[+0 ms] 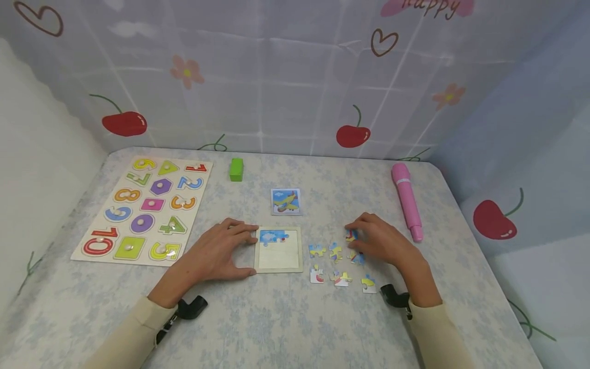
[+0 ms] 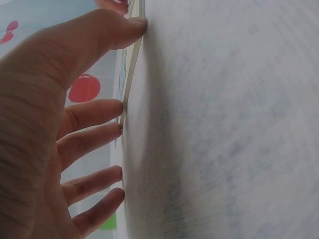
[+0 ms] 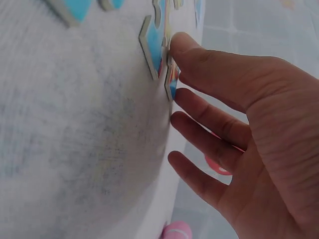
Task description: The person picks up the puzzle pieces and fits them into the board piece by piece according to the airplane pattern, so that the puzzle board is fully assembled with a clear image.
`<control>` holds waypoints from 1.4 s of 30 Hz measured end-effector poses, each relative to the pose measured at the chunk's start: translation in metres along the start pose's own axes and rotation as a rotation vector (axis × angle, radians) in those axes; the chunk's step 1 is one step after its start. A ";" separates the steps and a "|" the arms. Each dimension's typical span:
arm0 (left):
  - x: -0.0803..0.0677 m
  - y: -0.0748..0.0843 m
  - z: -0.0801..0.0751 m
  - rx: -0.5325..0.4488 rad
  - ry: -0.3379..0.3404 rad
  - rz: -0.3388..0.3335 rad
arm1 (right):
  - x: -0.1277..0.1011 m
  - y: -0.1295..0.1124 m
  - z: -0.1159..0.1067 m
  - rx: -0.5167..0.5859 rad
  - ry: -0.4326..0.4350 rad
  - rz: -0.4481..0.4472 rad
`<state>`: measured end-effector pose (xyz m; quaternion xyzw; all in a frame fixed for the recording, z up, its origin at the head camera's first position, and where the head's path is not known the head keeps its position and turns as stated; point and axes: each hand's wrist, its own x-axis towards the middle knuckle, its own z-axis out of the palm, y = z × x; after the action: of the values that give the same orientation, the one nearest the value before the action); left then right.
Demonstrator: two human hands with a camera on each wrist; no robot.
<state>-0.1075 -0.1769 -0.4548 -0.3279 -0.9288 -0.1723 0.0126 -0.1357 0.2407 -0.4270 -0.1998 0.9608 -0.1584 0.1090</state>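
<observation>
A square wooden puzzle tray (image 1: 281,260) lies on the table with joined blue sky pieces (image 1: 273,236) along its top left. Spread along the tray's left edge, my left hand (image 1: 216,251) touches it with the thumb at the lower corner and fingertips higher up. My right hand (image 1: 380,241) pinches a blue-and-red puzzle piece (image 1: 352,235) between thumb and index finger, low over the table; its other fingers (image 3: 202,174) extend loosely. Several loose jigsaw pieces (image 1: 341,279) are scattered between the tray and my right hand. Another piece (image 1: 357,257) sits just under the right thumb.
Behind the tray lies a small airplane picture card (image 1: 286,202). A green block (image 1: 236,169) stands farther back. At the left is a number-and-shape board (image 1: 152,220) with knobbed pieces; a pink cylinder-shaped marker (image 1: 407,202) lies at the right. A patterned curtain (image 1: 295,82) hangs behind the table.
</observation>
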 end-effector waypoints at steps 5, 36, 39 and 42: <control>-0.001 -0.001 0.002 -0.003 0.015 0.005 | -0.002 0.003 0.001 0.008 0.003 0.012; -0.004 0.002 0.001 -0.008 -0.011 -0.006 | 0.020 -0.029 -0.003 -0.063 0.116 -0.177; -0.003 0.001 0.001 -0.005 -0.008 -0.005 | 0.026 -0.038 -0.004 -0.063 0.120 -0.199; -0.002 0.001 0.000 -0.006 -0.007 -0.006 | 0.032 -0.047 -0.004 -0.072 0.118 -0.218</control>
<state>-0.1052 -0.1781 -0.4548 -0.3258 -0.9292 -0.1741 0.0078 -0.1493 0.1872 -0.4120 -0.2972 0.9432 -0.1463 0.0272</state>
